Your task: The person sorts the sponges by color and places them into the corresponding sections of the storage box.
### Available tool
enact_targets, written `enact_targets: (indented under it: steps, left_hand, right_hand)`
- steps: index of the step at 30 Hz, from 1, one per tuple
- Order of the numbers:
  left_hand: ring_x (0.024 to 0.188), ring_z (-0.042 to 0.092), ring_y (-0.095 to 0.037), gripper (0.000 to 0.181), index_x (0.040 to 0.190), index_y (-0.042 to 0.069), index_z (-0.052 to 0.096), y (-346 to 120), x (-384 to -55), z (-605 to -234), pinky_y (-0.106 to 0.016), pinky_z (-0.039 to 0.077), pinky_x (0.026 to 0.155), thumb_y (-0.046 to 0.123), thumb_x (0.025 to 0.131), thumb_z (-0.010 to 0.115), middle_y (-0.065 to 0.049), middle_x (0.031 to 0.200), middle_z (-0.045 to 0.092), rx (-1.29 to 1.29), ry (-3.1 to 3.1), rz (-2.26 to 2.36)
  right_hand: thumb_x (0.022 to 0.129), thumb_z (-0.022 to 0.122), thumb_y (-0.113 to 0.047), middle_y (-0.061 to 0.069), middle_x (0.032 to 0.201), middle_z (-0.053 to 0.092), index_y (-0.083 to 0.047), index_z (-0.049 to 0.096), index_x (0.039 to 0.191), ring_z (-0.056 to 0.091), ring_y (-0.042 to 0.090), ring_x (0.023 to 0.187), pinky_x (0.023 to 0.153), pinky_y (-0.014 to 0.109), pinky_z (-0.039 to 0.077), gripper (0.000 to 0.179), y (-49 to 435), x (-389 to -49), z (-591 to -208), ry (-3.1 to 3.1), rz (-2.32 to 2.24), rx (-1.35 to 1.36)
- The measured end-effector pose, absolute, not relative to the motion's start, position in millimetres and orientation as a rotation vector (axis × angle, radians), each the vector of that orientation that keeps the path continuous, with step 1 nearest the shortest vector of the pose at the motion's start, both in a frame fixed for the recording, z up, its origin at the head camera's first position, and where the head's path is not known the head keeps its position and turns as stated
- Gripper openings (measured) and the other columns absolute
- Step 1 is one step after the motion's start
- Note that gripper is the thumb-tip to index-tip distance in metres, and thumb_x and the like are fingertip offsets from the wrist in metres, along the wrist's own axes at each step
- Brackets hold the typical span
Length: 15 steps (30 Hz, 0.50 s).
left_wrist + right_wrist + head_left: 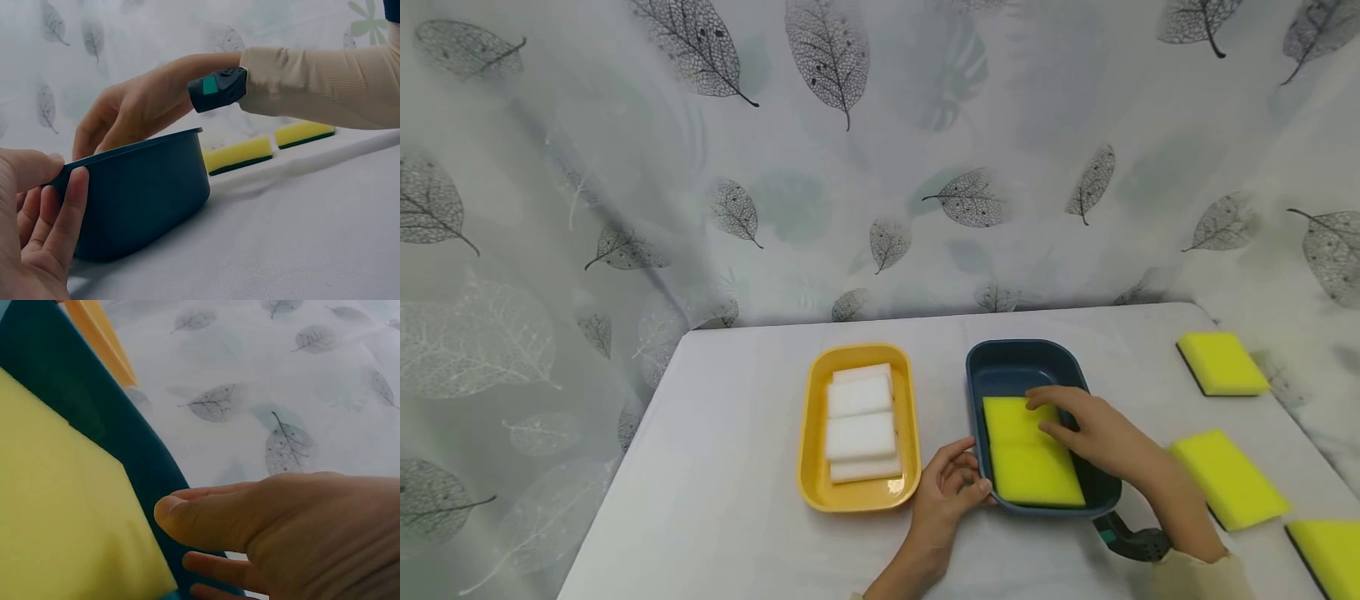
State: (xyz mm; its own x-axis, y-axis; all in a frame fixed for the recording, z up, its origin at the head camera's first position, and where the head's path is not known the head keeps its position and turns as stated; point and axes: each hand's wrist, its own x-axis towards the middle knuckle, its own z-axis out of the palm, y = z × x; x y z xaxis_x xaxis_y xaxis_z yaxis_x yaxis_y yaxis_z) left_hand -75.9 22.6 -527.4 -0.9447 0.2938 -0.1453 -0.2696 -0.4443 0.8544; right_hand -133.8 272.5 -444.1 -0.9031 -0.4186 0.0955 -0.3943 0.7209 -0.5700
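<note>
A dark blue plastic tub (1011,354) stands on the table with two yellow scouring sponges (1037,475) lying inside it, side by side. My left hand (943,492) holds the tub at its near left corner; in the left wrist view the thumb lies at the rim and the fingers against the outer wall. Over the tub's right side reaches my right hand (1086,425), fingers loosely bent above the far sponge. The right wrist view shows nothing between that hand's thumb and fingers, which are beside the sponge's edge (140,519).
Left of the blue tub stands a yellow tub (808,433) holding several white sponges (859,435). Along the table's right side lie more yellow scouring sponges (1228,479) with dark green undersides. A leaf-patterned curtain (820,217) hangs behind the white table (722,467).
</note>
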Motion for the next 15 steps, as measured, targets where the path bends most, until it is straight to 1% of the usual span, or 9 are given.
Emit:
enact_targets:
  steps: [4, 8, 12, 15]
  left_hand:
    - [0.088, 0.061, -0.007, 0.061, 0.146, 0.002, 0.052, 22.2, -74.7, -529.2, -0.027, 0.063, 0.078, -0.001, 0.090, 0.075, -0.002, 0.115, 0.056, 0.020, 1.417, 2.415]
    - [0.089, 0.061, -0.007, 0.061, 0.146, 0.003, 0.053, 20.7, -74.9, -529.0, -0.027, 0.063, 0.078, 0.000, 0.090, 0.076, -0.002, 0.114, 0.057, 0.018, 1.429, 2.414]
    - [0.089, 0.062, -0.007, 0.061, 0.147, 0.004, 0.053, 19.9, -76.0, -528.8, -0.027, 0.064, 0.078, 0.000, 0.090, 0.076, -0.002, 0.114, 0.057, 0.015, 1.434, 2.409]
    - [0.088, 0.062, -0.007, 0.061, 0.146, 0.005, 0.053, 19.6, -75.7, -529.2, -0.027, 0.064, 0.078, 0.000, 0.090, 0.076, -0.001, 0.114, 0.057, -0.004, 1.434, 2.401]
  right_hand:
    - [0.098, 0.071, -0.009, 0.015, 0.139, 0.067, -0.010, 0.067, 0.130, 0.060, 0.043, 0.130, 0.103, 0.064, 0.052, 0.033, 286.4, -131.1, -440.6, 2.892, -0.949, -0.640]
    - [0.100, 0.070, -0.013, 0.016, 0.140, 0.065, -0.011, 0.064, 0.135, 0.059, 0.045, 0.129, 0.100, 0.068, 0.051, 0.036, 303.2, -128.8, -435.9, 2.931, -0.980, -0.587]
    - [0.101, 0.069, -0.016, 0.017, 0.142, 0.063, -0.011, 0.062, 0.138, 0.057, 0.044, 0.129, 0.101, 0.069, 0.049, 0.038, 320.4, -127.2, -433.6, 2.958, -0.979, -0.459]
    - [0.103, 0.067, -0.019, 0.021, 0.144, 0.061, -0.010, 0.059, 0.141, 0.053, 0.047, 0.132, 0.102, 0.070, 0.047, 0.040, 334.6, -126.1, -433.6, 2.933, -0.959, -0.338]
